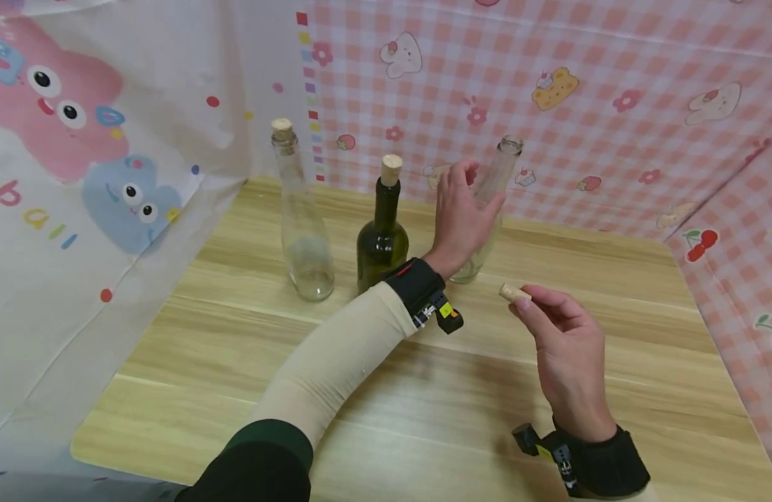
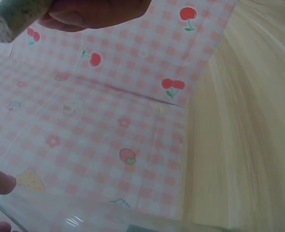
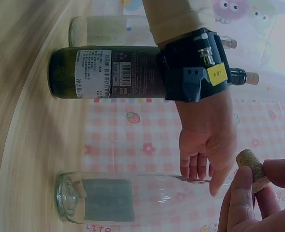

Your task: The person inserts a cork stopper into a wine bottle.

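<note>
My left hand is beside the upper part of an uncorked clear glass bottle, its thumb crossing the near side of the glass. The fingers look loosely bent at the bottle's edge; whether they press on it is hard to see. In the right wrist view this bottle stands on the table, a grey-green patch showing through it. Off to the right and nearer, my right hand pinches a small cork between thumb and fingers, apart from the bottle. The cork has a speckled, pale brown surface.
A dark green wine bottle with a cork stands behind my left forearm. Farther left is another corked clear bottle. The wooden table meets a pink checked cloth at the back and right, and a white printed cloth at the left.
</note>
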### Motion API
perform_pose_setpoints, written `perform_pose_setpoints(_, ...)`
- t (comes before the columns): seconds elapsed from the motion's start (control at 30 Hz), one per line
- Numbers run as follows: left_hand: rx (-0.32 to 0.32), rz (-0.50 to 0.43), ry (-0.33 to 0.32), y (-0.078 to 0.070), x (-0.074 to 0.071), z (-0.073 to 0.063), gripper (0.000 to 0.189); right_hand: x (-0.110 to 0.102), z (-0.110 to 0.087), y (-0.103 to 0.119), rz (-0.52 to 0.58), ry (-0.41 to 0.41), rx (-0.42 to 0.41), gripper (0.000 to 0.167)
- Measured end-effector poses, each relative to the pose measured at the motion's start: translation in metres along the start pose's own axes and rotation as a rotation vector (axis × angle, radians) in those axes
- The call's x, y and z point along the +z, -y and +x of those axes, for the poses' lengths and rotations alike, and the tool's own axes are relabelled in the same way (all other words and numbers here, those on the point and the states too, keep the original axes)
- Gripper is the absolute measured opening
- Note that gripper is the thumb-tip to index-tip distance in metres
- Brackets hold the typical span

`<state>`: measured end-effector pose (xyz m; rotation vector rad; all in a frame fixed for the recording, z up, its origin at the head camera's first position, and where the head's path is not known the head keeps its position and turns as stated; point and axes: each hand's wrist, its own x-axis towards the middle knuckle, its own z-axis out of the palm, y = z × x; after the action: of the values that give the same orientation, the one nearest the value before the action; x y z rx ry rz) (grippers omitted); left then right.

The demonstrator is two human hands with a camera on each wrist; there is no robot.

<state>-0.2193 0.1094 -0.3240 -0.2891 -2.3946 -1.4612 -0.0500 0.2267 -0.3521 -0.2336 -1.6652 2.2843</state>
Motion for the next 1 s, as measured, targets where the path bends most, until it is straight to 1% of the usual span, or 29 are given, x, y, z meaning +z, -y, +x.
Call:
perform_pose_setpoints(0.23, -0.013, 0.025, 0.031, 0.0031, 0.0010, 0.0076, 0.054, 0.0035, 0.0001, 0.0000, -0.007, -0.001, 0.000, 0.029)
perform_pose_setpoints(0.33, -0.007, 0.038, 0.046, 0.0048, 0.0002, 0.0088, 0.050, 0.0042, 0.0007, 0.0002, -0.009, -0.003, 0.001, 0.030)
perform_pose_setpoints(0.6, 0.042, 0.066, 0.060, 0.0084, -0.0026, 0.0106, 0.048, 0.0033, 0.0025, 0.0012, -0.010, 0.004, -0.001, 0.026)
perform_pose_setpoints(0.67, 0.065, 0.073, 0.060, 0.0092, -0.0032, 0.0104, 0.047, 0.0028, 0.0029, 0.0014, -0.007, 0.005, 0.003, 0.025)
perform_pose_setpoints(0.83, 0.131, 0.089, 0.073, 0.0085, -0.0060, 0.0077, 0.045, 0.0024, 0.0038, 0.0020, -0.011, -0.005, 0.007, 0.027)
perform_pose_setpoints(1.0, 0.149, 0.086, 0.098, 0.0064, -0.0084, 0.0040, 0.044, 0.0017, 0.0040, 0.0032, -0.024, -0.001, 0.012, 0.033)
